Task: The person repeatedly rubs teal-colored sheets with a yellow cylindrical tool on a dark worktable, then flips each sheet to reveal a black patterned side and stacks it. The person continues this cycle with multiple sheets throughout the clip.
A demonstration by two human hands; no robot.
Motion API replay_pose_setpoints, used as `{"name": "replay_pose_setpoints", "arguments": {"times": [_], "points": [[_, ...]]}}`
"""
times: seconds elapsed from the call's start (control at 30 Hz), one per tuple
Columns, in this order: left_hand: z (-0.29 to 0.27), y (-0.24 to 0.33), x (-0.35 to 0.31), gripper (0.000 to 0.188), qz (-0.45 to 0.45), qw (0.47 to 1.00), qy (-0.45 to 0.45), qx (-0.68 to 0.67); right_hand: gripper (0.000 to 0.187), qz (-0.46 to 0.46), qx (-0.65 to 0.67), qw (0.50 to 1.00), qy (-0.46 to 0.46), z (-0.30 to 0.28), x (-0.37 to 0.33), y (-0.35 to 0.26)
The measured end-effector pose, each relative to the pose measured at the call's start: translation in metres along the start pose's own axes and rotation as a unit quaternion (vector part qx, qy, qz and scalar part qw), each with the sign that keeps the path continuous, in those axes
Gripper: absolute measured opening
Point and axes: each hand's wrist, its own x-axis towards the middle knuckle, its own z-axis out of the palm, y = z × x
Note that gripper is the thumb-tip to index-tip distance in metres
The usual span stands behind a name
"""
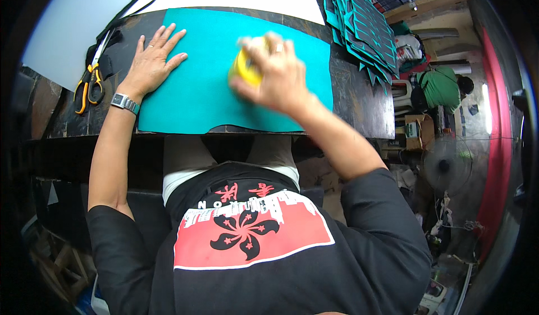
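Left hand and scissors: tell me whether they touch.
Apart: the head view shows a strip of dark tabletop between the left hand and the scissors.

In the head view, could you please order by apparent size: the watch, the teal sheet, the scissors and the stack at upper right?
Largest to smallest:
1. Teal sheet
2. Stack
3. Scissors
4. Watch

Worktable [362, 107]: dark, worn top. Directly on it: teal sheet [205, 79], spread flat, mid-table; scissors [94, 69], orange-black handles, left; stack of teal-and-dark cut pieces [364, 29], far right
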Motion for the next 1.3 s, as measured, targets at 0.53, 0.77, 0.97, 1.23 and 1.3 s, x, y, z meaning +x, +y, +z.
{"name": "replay_pose_setpoints", "arguments": {"times": [0.53, 0.77, 0.97, 1.23, 1.3], "points": [[0.011, 0.000, -0.001, 0.060, 0.000, 0.998, 0.062, 0.022, 0.056, -0.143, 0.141, 0.980, 0.010, 0.005, -0.003, -0.097], [0.011, 0.001, -0.004, 0.060, -0.024, 0.998, 0.050, 0.006, 0.073, -0.035, 0.025, 0.996, 0.076, 0.033, 0.066, -0.026], [0.010, -0.001, 0.000, 0.057, -0.022, 0.998, 0.047, -0.020, 0.041, 0.074, -0.002, 0.996, 0.057, 0.086, 0.109, 0.029], [0.003, -0.020, -0.003, 0.060, 0.037, 0.999, 0.019, 0.003, 0.016, -0.205, -0.174, 0.953, 0.137, 0.144, 0.148, 0.130], [0.004, -0.020, -0.005, 0.058, 0.032, 0.999, 0.022, 0.006, 0.016, -0.258, -0.233, 0.931, 0.114, 0.140, 0.144, 0.132]]}}
